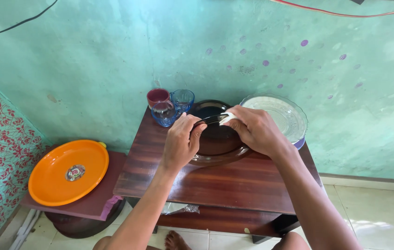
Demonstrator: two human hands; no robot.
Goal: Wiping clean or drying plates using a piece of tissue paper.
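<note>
A dark smoked-glass plate (pixel 215 139) stands tilted on a dark wooden table (pixel 215 183). My left hand (pixel 180 141) grips the plate's left rim. My right hand (pixel 255 129) holds a small white cloth (pixel 227 119) pressed against the plate's upper rim. Another dark glass plate (pixel 206 107) shows just behind it.
A clear patterned glass plate (pixel 282 115) leans at the back right. Two blue glass cups (pixel 165 113) (pixel 184 98) and a dark red cup (pixel 156 96) stand at the back left by the green wall. An orange plastic tray (pixel 67 171) rests on a low stand at the left.
</note>
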